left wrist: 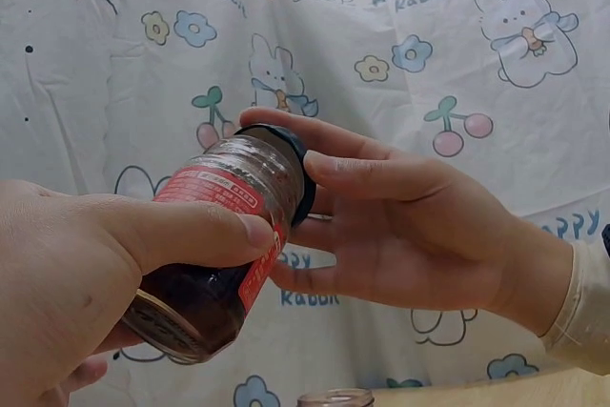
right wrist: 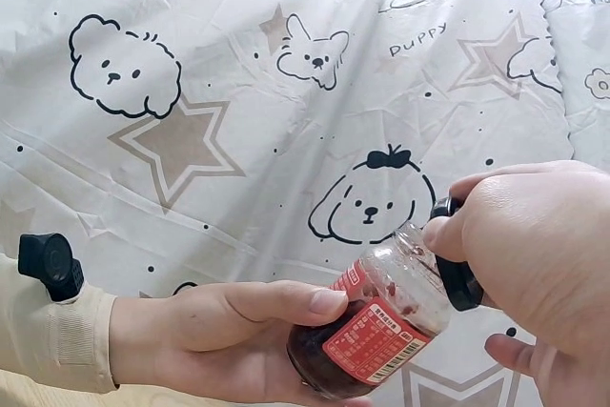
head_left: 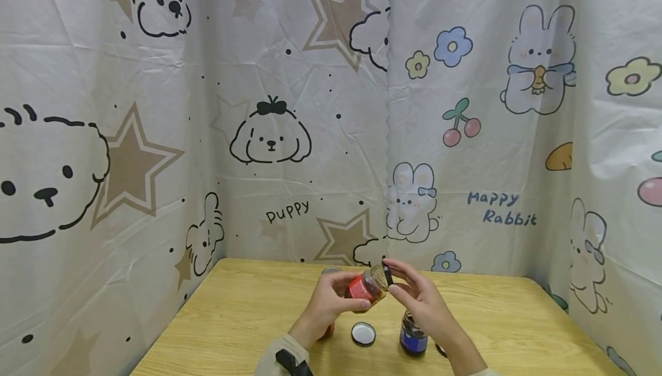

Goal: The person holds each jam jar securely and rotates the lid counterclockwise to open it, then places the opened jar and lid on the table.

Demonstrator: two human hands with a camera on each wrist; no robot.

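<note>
My left hand (head_left: pixel 333 295) grips a glass jar (head_left: pixel 364 287) with a red label and dark contents, tilted with its mouth toward the right. With thumb and fingers, my right hand (head_left: pixel 421 295) pinches a black lid (head_left: pixel 388 273) at the mouth of that jar. In the left wrist view the lid (left wrist: pixel 291 164) sits against the jar's neck; whether it is threaded on, I cannot tell. The right wrist view shows the red-label jar (right wrist: pixel 367 331) held above the table, its upper glass smeared with bits of the contents.
Below the right hand stands a blue-label jar (head_left: pixel 414 341) of dark contents. A round lid (head_left: pixel 364 334) lies white inside up on the wooden table (head_left: pixel 233 318). Another dark-rimmed lid (head_left: pixel 441 350) is partly hidden by the right wrist. Patterned curtains (head_left: pixel 310 180) enclose the table.
</note>
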